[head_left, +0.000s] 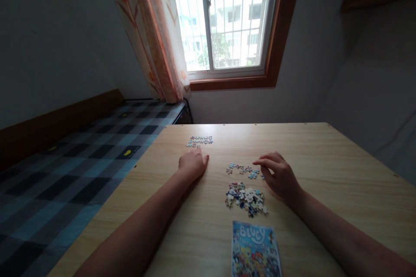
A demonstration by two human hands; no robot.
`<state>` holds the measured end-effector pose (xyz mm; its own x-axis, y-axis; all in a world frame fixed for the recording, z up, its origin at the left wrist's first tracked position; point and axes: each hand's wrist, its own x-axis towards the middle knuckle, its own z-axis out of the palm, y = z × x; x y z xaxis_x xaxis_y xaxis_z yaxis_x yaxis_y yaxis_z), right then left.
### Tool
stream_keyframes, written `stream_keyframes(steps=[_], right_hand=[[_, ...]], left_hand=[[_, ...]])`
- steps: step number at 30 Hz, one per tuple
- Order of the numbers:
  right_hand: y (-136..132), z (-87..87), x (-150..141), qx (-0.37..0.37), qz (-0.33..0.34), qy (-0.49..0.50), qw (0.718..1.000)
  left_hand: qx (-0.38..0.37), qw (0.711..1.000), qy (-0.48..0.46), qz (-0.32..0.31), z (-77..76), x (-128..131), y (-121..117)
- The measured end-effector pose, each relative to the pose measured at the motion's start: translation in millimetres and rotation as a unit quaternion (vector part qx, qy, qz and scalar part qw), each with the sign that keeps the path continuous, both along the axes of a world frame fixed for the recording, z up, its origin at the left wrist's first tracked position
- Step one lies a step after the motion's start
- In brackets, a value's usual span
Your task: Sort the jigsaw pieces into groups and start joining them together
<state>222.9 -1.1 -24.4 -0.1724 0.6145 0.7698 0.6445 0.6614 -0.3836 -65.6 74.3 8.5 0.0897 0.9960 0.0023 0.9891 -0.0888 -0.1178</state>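
Right up close, a Bluey picture sheet [256, 251] lies face up on the desk [334, 173], its lower end running out of view. Just beyond it sits the heap of puzzle pieces [247, 199], jumbled and overlapping, some pale backs up, some printed sides showing. And here's the right hand [280, 175], poised just beyond the heap on the side toward the desk's right edge! Its fingers are loosely bent; whether they pinch anything, I can't tell. Beside its fingertips runs a loose string of pieces [242, 169], the end one partly tucked under the hand.

Over toward the left edge, the left hand [193, 163] reaches out, index finger stretched, thumb standing clear of it, fingers unclosed. That index fingertip is right at the nearest row of the laid-out pieces [200, 140], which stand in short rows near the desk's far left corner. Past the left edge spreads a bed with a checked cover [81, 194]; past the far edge, a flowered curtain [154, 34] hangs beside a bright window [238, 21].
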Motion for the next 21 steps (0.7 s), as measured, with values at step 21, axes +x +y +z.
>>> stream_keyframes(steps=[21], right_hand=[[-1.1, 0.4, -0.1, -0.001, 0.010, -0.006, 1.000]], left_hand=[[0.036, 0.999, -0.003, 0.015, 0.6, -18.4, 7.4]])
